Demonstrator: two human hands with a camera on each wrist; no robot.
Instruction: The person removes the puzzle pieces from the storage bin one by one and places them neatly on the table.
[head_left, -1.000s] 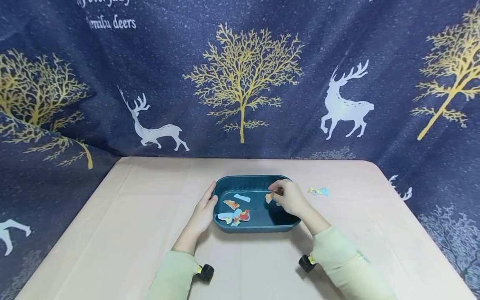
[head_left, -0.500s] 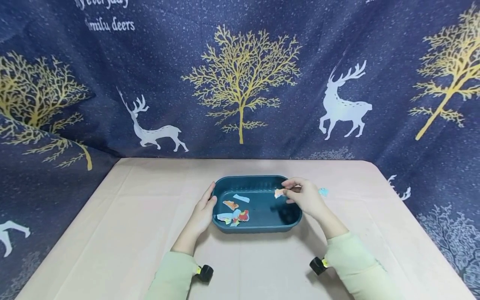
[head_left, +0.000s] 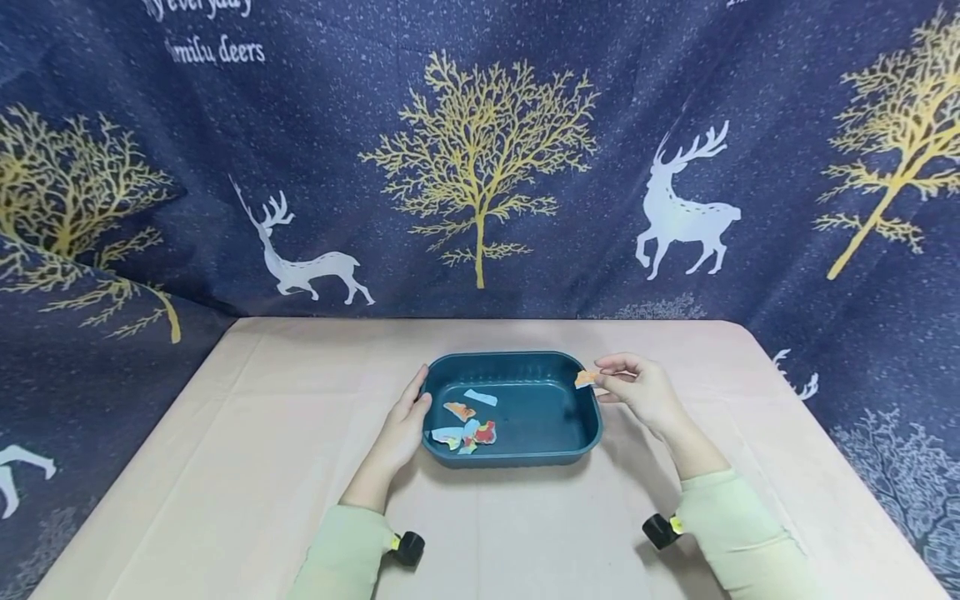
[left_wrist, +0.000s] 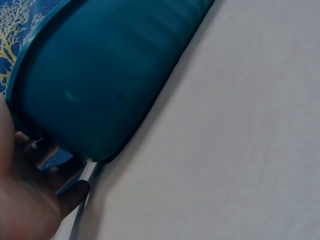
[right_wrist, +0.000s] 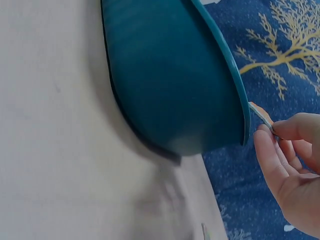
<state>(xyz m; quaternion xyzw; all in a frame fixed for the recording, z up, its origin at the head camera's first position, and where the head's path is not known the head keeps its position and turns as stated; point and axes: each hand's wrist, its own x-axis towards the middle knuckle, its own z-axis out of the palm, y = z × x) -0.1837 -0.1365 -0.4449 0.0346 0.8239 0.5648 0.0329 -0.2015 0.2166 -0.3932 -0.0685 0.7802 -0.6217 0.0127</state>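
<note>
A dark teal plastic basin (head_left: 517, 456) sits on the table, with several torn scraps of printed paper (head_left: 486, 432) at the left of its floor. My left hand (head_left: 402, 427) holds the basin's left end, thumb at the rim and fingers along the outer wall; the left wrist view shows those fingers (left_wrist: 67, 172) around the end. Just over the right rim, my right hand (head_left: 643, 396) pinches an orange-and-white paper scrap (head_left: 585, 379) between thumb and forefinger. In the right wrist view this paper scrap (right_wrist: 261, 116) is seen nearly edge-on, beside the rim.
A pale pink cloth covers the table (head_left: 247, 467). Behind it hangs a dark blue curtain (head_left: 322, 167) printed with trees and deer. A sliver of another paper scrap (right_wrist: 205, 232) shows on the table at the bottom of the right wrist view.
My right hand has moved right with the orange scrap, from over the basin floor to the right rim. It now covers the scrap lying on the table. The left hand stays put.
</note>
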